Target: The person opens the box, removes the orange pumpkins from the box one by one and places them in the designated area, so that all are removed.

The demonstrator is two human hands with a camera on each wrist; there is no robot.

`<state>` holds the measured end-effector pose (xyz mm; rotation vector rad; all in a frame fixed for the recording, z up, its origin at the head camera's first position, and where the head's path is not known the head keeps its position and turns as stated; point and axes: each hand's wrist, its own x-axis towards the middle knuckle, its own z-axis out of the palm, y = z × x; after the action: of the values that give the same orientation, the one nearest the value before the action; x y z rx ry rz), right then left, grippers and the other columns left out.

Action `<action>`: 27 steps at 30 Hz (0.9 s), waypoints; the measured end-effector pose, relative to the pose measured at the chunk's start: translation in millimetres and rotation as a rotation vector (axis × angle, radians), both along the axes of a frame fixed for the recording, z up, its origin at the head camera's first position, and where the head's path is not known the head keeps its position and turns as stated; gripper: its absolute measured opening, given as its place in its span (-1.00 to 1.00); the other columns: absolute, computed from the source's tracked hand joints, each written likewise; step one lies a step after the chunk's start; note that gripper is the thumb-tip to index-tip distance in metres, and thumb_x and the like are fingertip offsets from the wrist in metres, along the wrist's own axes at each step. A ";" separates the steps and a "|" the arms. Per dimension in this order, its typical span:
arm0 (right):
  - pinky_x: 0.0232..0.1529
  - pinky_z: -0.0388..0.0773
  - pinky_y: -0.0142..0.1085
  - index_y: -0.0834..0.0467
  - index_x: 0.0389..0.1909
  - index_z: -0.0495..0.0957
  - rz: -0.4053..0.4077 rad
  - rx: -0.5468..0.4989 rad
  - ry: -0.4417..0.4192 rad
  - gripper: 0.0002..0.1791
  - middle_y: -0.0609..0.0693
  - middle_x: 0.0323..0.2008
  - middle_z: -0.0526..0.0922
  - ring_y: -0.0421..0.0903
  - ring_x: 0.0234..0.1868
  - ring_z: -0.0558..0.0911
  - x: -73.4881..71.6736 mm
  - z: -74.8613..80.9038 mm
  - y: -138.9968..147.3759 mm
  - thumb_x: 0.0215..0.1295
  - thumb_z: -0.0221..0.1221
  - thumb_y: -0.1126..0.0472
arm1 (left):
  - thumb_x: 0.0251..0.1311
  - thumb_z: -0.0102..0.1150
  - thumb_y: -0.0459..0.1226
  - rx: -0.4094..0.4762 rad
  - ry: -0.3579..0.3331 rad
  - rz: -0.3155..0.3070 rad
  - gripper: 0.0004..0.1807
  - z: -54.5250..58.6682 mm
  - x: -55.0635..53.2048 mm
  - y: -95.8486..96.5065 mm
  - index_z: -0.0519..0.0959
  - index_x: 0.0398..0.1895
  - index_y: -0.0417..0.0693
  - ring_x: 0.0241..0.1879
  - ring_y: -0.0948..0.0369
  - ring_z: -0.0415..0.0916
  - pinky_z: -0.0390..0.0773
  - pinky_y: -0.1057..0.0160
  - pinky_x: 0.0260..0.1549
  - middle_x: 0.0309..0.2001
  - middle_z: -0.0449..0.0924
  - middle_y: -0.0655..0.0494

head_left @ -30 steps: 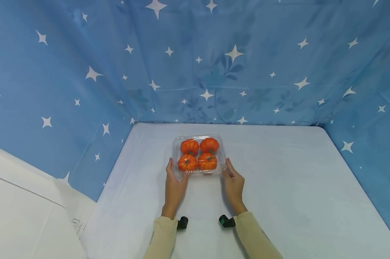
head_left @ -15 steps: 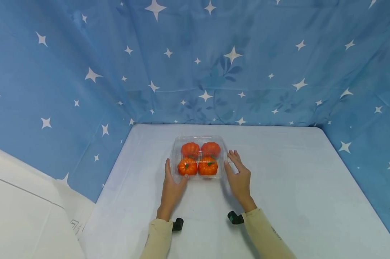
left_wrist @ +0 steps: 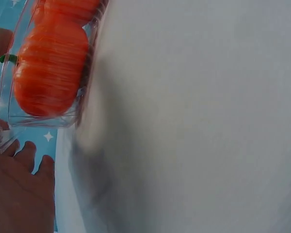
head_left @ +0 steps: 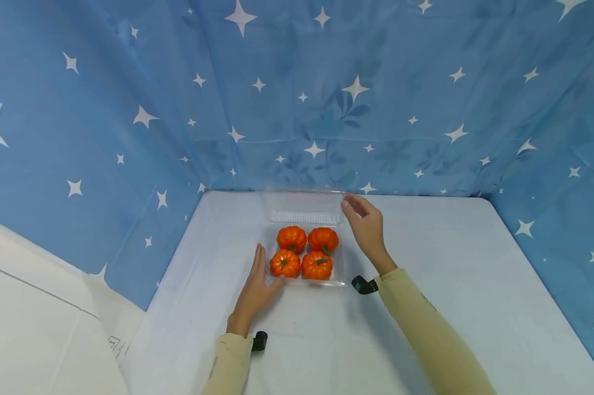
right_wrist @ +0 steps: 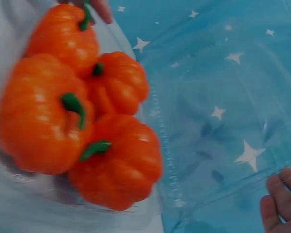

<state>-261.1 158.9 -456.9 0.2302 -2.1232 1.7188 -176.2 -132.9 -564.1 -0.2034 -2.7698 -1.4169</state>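
Note:
A clear plastic clamshell container (head_left: 338, 283) sits on the white table with its lid (head_left: 304, 204) raised at the back. Several small orange pumpkins (head_left: 292, 239) with green stems lie in its base. My left hand (head_left: 253, 293) rests at the front left corner, fingers straight along the side and thumb by the front edge. The left wrist view shows this hand (left_wrist: 22, 194) beside the container's end. My right hand (head_left: 368, 227) holds the lid's right edge with thumb and bent fingers. In the right wrist view, its fingertips (right_wrist: 283, 191) touch the lid edge.
A white-covered table (head_left: 425, 307) spreads around the container. Behind and beside it hangs a blue curtain (head_left: 400, 99) with white stars. A white surface (head_left: 40, 323) is at the far left.
The container's lid has swung up and back, uncovering the pumpkins. My right hand has moved from the side up to the lid's edge. The left hand has stayed at the front left corner.

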 end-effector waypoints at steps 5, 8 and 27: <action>0.48 0.40 -0.05 0.29 0.57 0.37 0.124 -0.088 -0.182 -0.38 0.25 0.46 0.49 0.11 0.47 0.48 -35.4 11.8 5.9 0.72 0.04 -0.01 | 0.43 0.27 0.03 -0.001 -0.046 -0.013 0.10 3.1 -0.2 -5.7 -0.16 0.76 -0.19 0.70 -0.04 -0.18 0.01 -0.18 0.58 0.76 -0.32 0.07; 0.54 0.30 -0.07 0.30 0.65 0.20 0.191 -0.172 -0.287 -0.28 0.26 0.55 0.36 0.07 0.57 0.36 -52.6 10.0 8.6 0.74 -0.01 -0.09 | 0.43 0.27 0.01 -0.001 -0.055 -0.015 0.10 3.2 0.4 -6.3 -0.17 0.76 -0.19 0.70 -0.04 -0.19 0.00 -0.18 0.58 0.76 -0.33 0.06; 0.64 -0.11 -0.16 0.29 0.73 -0.32 0.320 -0.562 -0.710 -0.08 0.13 0.74 -0.26 0.00 0.72 -0.17 -71.0 -58.7 9.0 0.75 -0.16 -0.20 | 0.41 0.26 0.01 0.001 -0.036 -0.029 0.10 0.5 3.9 -13.0 -0.16 0.77 -0.17 0.69 0.00 -0.13 0.03 -0.16 0.58 0.77 -0.30 0.04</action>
<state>-332.1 168.0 -515.6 -0.2580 -1.9651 2.8275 -172.3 -145.9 -563.6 -0.2215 -2.8063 -1.4431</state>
